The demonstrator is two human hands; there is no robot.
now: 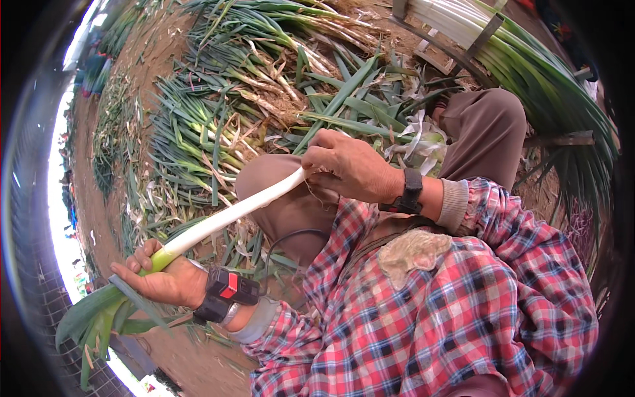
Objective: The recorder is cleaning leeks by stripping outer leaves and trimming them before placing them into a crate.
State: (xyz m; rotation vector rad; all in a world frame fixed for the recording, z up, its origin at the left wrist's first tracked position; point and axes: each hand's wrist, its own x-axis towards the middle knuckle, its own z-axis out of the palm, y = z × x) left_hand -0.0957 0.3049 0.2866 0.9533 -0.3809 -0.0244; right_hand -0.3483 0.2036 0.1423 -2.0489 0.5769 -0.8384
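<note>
The person's left hand (170,282) is wrapping around 1 long white-stalked leek with green leaves (228,220), where white turns green; the right hand (347,165) is pinching its white end. The leek is slanting above 1 brown-trousered knee (291,245). Beyond, heaped green leeks (192,109) are covering brown soil (149,56).

Just behind the grip of our left hand (165,279) we wear a boxy black wrist device (231,286) with a bright red patch, and next to it a silvery band (231,313). A thin dark cable (294,232) curves between our two grips. Behind the grip of our right hand (354,169) sits a black wristband (411,188). Farther back come greyish cuffs (454,202), then our red, white and blue plaid shirt (430,324), bearing a ragged tan patch (411,253). Brown trousers (486,122) show beside the right grip.
</note>
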